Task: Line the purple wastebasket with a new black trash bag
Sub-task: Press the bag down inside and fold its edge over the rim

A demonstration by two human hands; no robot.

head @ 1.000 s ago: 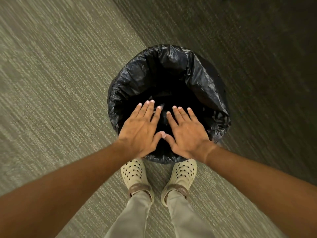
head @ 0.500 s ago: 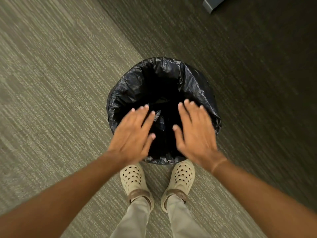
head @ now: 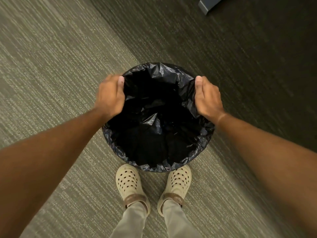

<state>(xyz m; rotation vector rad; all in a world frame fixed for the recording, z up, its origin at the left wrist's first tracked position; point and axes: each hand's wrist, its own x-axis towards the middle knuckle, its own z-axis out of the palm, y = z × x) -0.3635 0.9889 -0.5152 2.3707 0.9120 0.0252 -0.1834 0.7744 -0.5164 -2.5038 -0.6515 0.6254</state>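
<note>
A black trash bag (head: 157, 117) fills a round wastebasket on the carpet just beyond my feet. Its crinkled edge is folded over the rim all the way round, so the purple basket itself is hidden. My left hand (head: 110, 95) grips the bag's edge at the left side of the rim, thumb on top and fingers curled outside. My right hand (head: 208, 97) grips the edge at the right side in the same way. The bag's inside is dark and looks empty.
The floor is striped grey-green carpet (head: 51, 74), darker to the right. My two beige perforated clogs (head: 129, 182) stand right against the basket's near side. The corner of a grey furniture base (head: 208, 5) shows at the top right.
Both hands rose from the bag's opening, spread apart and took hold of the rim on the left and right. The view shifted so the basket sits lower.
</note>
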